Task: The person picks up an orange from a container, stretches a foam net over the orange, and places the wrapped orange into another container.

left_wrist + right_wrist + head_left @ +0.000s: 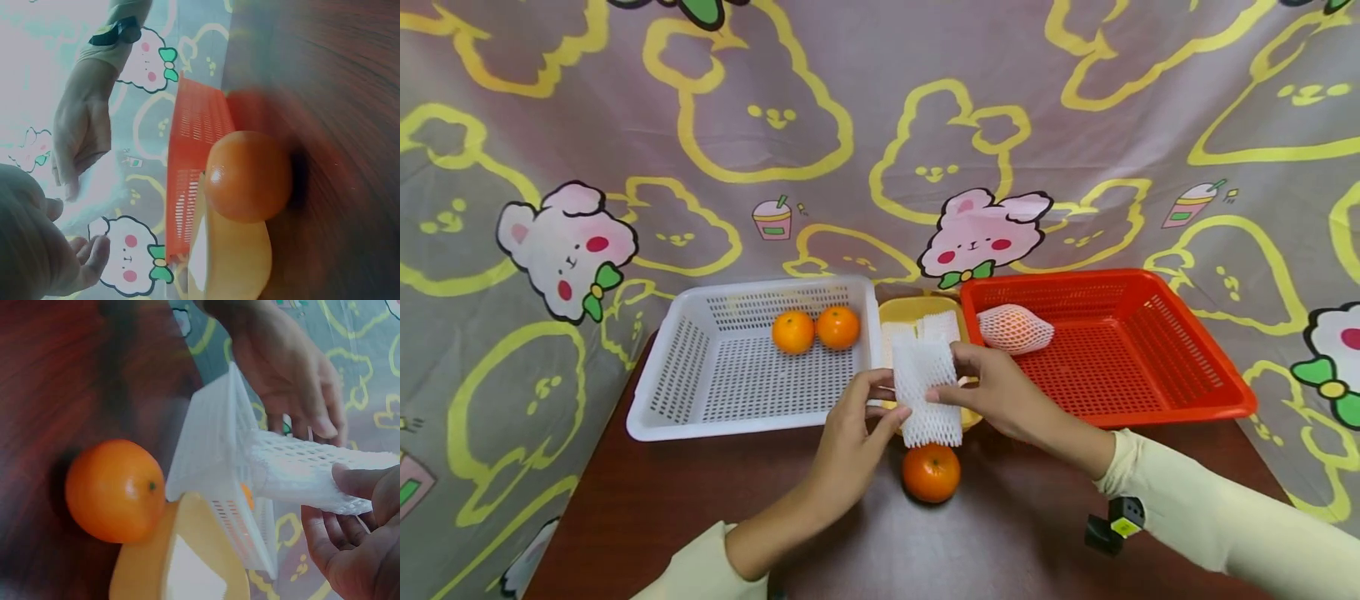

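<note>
A white foam fruit net (925, 392), flattened into a sleeve, is held up above the table. My right hand (996, 392) pinches it by its right side, the thumb on the near face and the fingers behind, as the right wrist view shows. My left hand (855, 433) is at the net's left edge, thumb and fingers spread and relaxed; whether they touch it I cannot tell. Just below the net, an orange (932, 473) rests on the table. Behind the net, a yellow tray (910, 310) holds more white foam nets (938, 325), partly hidden.
On the left stands a white basket (715, 427) with two oranges (816, 329). A red basket (1150, 408) on the right contains a fruit in a foam net (1015, 328). A patterned curtain (865, 125) hangs behind the dark wooden table (700, 500).
</note>
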### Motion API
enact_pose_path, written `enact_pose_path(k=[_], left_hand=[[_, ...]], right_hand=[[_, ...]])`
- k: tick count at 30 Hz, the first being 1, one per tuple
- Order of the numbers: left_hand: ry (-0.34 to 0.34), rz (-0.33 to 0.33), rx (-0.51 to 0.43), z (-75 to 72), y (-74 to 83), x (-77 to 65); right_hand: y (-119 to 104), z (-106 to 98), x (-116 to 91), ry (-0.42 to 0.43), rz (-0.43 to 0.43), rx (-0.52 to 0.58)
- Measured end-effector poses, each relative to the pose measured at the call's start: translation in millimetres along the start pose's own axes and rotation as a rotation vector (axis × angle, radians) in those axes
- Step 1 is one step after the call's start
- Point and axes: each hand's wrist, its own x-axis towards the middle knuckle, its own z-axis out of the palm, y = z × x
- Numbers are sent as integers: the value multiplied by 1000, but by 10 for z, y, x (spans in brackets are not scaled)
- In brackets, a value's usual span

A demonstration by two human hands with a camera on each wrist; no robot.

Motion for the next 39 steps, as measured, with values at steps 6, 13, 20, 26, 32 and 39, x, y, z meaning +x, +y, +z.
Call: enact_pose_path(k=[6, 13, 20, 26, 32, 39], left_hand=[[8, -42, -58, 20, 38, 27], [-32, -31, -141, 46, 34, 24], [-22, -51, -101, 72, 37, 21], [37, 1, -93, 50, 37, 33], [10, 28, -168, 20, 50, 27], [-72, 120, -192, 42, 36, 16]], right_hand=[[24, 69, -139, 1, -40, 23], [43, 138, -228, 47, -168, -17], [71, 187, -249, 57, -148, -18], [188, 209, -273, -104, -80, 245], [311, 199, -302, -259, 59, 432], [374, 282, -290, -290, 259, 613]])
